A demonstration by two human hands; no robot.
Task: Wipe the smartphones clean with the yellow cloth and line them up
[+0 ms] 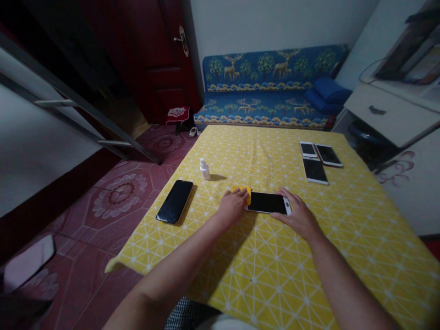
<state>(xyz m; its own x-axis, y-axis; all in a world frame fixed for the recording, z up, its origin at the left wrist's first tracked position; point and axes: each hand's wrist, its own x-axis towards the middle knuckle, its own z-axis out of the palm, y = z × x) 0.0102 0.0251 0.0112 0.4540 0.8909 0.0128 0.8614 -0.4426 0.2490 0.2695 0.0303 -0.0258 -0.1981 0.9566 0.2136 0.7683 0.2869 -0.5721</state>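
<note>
A white-framed smartphone (pixel 268 203) lies sideways on the yellow patterned tablecloth, its dark screen facing up. Over its left end my left hand (pixel 234 205) presses an orange cloth (pixel 246 189), fingers closed together on it. My right hand (pixel 298 214) grips the phone's right end, thumb on the near edge and fingers on the far edge. A small white spray bottle (pixel 205 170) stands upright beyond my left hand. To the left, a larger black smartphone (pixel 174 201) lies screen up, apart from both hands.
Three more white-edged phones (pixel 315 170) lie together at the table's far right. Behind the yellow-covered table (pixel 261 256) is a blue bench (pixel 261 107) with deer patterns. A white desk (pixel 388 107) stands right, a metal ladder (pixel 85 110) left, and a red stool (pixel 178 114) near the door.
</note>
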